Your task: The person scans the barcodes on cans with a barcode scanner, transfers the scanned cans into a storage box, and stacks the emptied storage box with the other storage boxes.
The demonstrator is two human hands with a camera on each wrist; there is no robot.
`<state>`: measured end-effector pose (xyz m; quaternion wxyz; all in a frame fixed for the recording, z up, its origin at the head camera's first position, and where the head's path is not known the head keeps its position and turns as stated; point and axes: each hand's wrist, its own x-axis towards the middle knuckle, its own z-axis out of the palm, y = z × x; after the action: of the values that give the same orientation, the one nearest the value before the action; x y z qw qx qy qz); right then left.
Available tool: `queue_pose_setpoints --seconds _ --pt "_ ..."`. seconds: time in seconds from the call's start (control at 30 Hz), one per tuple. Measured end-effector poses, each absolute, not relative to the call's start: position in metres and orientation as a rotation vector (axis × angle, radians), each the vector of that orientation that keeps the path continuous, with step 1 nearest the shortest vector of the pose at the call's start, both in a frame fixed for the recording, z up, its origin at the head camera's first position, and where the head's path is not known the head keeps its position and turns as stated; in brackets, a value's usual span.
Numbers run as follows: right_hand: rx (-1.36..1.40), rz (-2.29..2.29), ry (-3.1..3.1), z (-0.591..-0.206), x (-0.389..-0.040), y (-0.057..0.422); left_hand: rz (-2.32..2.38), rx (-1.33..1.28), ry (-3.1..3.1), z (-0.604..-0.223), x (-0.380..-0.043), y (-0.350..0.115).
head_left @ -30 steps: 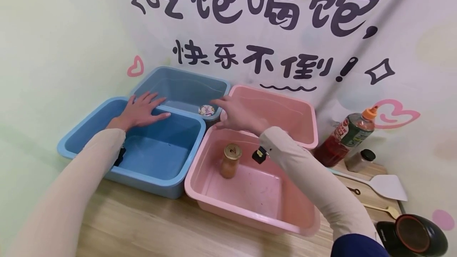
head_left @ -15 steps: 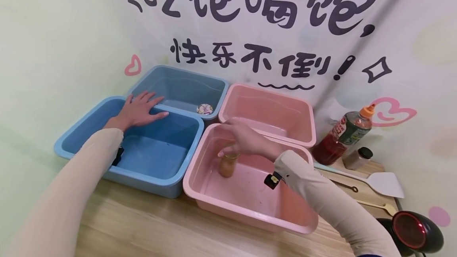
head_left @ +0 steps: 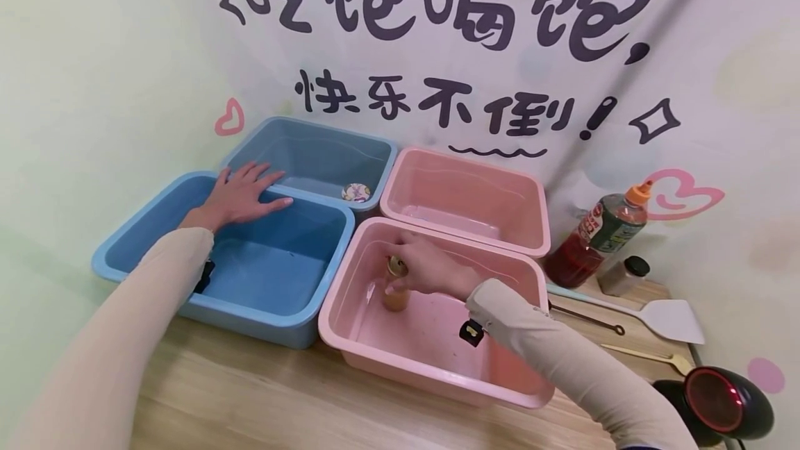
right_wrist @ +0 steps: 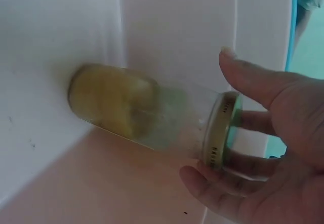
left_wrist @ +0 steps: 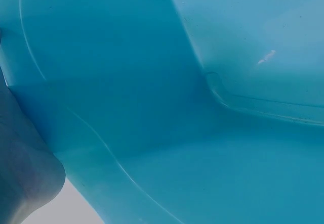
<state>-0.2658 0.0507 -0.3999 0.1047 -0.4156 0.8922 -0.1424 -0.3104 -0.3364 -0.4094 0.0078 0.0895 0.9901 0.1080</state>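
Note:
A glass jar [head_left: 395, 299] with a gold lid [right_wrist: 221, 130] and yellowish-brown contents stands inside the front pink basin [head_left: 431, 379], near its left side. My right hand [head_left: 428, 266] is around the jar's top. In the right wrist view, the thumb is spread away from the glass while the fingers lie around the lid, partly hidden behind it; no firm grip shows. My left hand [head_left: 240, 196] rests, fingers spread, on the adjoining rims of the front blue basin [head_left: 269, 273] and the back blue basin [head_left: 306, 132].
A round container with a patterned top [head_left: 356, 192] sits in the back blue basin. Behind the front pink basin is another pink basin [head_left: 465, 189]. At right are a sauce bottle [head_left: 600, 235], a black-capped jar [head_left: 625, 276], a white spatula [head_left: 671, 320] and a black appliance [head_left: 719, 401].
My right hand has moved from above the rear rim of the front pink basin down to the jar's lid. My left hand has stayed on the blue rims.

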Motion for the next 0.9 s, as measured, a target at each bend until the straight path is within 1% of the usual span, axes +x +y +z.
queue_pose_setpoints --seconds 0.33,0.6,0.9 --pt "-1.137 -0.386 2.738 -0.406 -0.258 0.042 0.333 0.271 3.087 -0.407 -0.31 -0.334" --pt "-1.211 -0.323 2.807 -0.409 -0.255 0.04 0.33 0.282 3.09 -0.408 -0.309 -0.334" --pt "-1.25 -0.429 2.734 -0.406 -0.253 0.048 0.337 0.276 3.101 -0.409 -0.308 -0.337"
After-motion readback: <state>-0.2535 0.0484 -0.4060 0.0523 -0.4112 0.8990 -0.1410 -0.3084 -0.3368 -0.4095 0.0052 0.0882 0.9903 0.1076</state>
